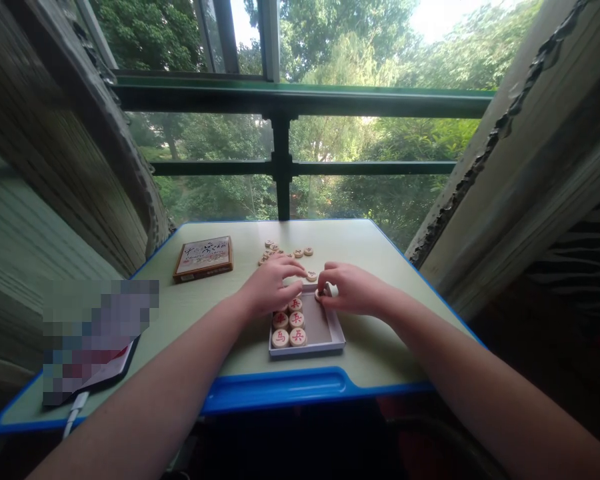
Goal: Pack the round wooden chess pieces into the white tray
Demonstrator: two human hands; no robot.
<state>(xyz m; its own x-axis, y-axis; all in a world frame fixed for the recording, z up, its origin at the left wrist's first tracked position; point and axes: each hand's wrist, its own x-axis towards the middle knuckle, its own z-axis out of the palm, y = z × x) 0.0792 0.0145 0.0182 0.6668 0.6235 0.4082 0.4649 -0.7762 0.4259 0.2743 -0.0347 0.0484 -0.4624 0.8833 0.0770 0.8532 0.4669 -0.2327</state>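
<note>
At a pale counter (390, 250) below a window, a person's two hands work over a shallow open box (307, 348) at the frame's lower center. The right hand (329, 285) pinches a round game piece (319, 294) between thumb and fingers inside the box's upper right corner; the left hand (291, 279), fingers parted and curved, hovers over the upper left. Red-marked discs (297, 319) fill the box's left side. Loose pieces (299, 253) lie beyond, at center, with a decorated case (203, 259) left of center.
</note>
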